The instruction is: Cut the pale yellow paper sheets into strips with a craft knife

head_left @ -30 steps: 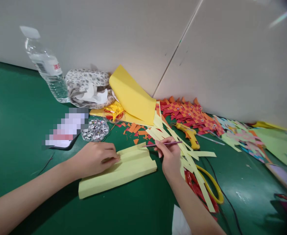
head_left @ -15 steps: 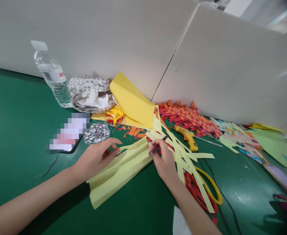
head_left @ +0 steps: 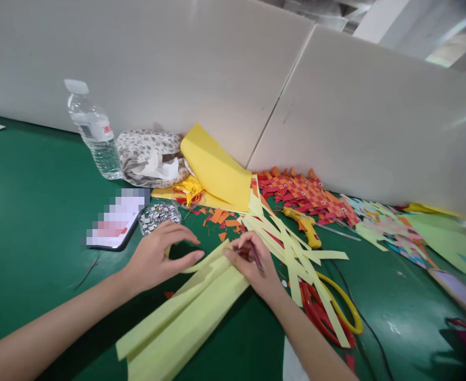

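A pale yellow-green sheet of paper (head_left: pixel 201 307) with lengthwise folds lies slanted across the green table. My left hand (head_left: pixel 165 254) is over its upper left edge, fingers curved and apart, the thumb tip close to a narrow raised strip. Around a slim dark maroon pen-like tool (head_left: pixel 256 255) the fingers of my right hand (head_left: pixel 257 264) are closed. The thumb and a fingertip of that hand also touch the sheet's far end. Cut pale yellow strips (head_left: pixel 292 248) lie crossed in a pile just right of my right hand.
Behind stand a water bottle (head_left: pixel 96 132), a patterned tissue pouch (head_left: pixel 149 153) and yellow card (head_left: pixel 217 169). A phone (head_left: pixel 117 222) and a bag of googly eyes (head_left: pixel 159 214) are left. Woven red-orange paper pieces (head_left: pixel 304 190), a yellow glue gun (head_left: pixel 304 225) and scissors (head_left: pixel 352 304) are right.
The sheet has slid toward me, its near end now lower in view. My right hand moved left onto its far end, and the tool in it tilted over. My left thumb and fingers spread wider.
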The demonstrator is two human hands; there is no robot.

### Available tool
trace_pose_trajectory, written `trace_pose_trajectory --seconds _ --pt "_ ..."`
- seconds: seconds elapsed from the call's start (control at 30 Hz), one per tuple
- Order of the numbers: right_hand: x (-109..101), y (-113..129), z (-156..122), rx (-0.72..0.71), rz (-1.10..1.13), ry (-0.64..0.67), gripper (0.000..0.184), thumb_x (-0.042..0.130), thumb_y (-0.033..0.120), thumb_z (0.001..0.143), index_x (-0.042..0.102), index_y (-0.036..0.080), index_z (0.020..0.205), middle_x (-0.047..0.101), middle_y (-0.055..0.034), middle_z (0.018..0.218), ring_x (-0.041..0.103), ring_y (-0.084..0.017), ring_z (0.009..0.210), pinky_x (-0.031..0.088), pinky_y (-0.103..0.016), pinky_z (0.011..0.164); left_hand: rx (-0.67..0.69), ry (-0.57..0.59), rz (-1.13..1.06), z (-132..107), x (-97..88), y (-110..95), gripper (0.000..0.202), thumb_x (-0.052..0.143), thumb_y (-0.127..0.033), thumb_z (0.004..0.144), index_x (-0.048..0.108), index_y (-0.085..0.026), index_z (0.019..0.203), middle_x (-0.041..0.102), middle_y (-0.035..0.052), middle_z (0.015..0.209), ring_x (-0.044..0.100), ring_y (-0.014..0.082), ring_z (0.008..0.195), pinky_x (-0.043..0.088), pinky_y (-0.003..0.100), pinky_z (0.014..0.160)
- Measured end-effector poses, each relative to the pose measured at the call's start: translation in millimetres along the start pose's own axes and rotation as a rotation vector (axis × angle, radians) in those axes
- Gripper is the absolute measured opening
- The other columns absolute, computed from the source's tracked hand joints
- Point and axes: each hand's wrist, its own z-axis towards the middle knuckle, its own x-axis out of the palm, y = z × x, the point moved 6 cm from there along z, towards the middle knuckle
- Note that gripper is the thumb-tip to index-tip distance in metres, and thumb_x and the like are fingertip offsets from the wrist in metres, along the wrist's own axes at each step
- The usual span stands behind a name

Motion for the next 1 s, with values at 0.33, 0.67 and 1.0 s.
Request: trace_pose_trajectory --seconds 0.33,0.67,1.0 --pt "21.0 -6.8 -7.3 0.065 -0.031 0.145 0.030 0.070 0.028 0.079 0.041 0.024 0.079 0.066 0.0002 0.082 0.056 -0.014 0.065 0.041 -0.025 0.059 -0.185 0.292 -0.038 -4.5 32.8 8.0 0.028 0.052 -0.038 0.087 0.070 -0.022 0.073 0.067 -0.0035 0.066 0.056 0.0105 0.059 0.034 0.021 0.055" --pt "17.0 -10.2 -8.0 0.086 -0.007 0.092 0.031 0.070 0.032 0.079 0.040 0.024 0.079 0.065 0.0007 0.080 0.055 -0.014 0.063 0.041 -0.025 0.058 -0.262 0.275 -0.153 -5.3 33.1 14.4 0.040 0.049 -0.048 0.087 0.063 -0.017 0.065 0.051 -0.0040 0.053 0.041 0.0088 0.050 0.025 0.020 0.046" --pt "5.5 -13.1 -4.1 0.165 0.195 -0.002 0.044 0.080 0.034 0.067 0.039 0.024 0.077 0.059 0.0039 0.073 0.054 -0.012 0.063 0.043 -0.026 0.060 -0.228 0.297 -0.118 -5.8 29.5 8.7 0.035 0.057 -0.045 0.083 0.066 -0.017 0.065 0.062 -0.0028 0.058 0.050 0.0094 0.053 0.032 0.019 0.050"
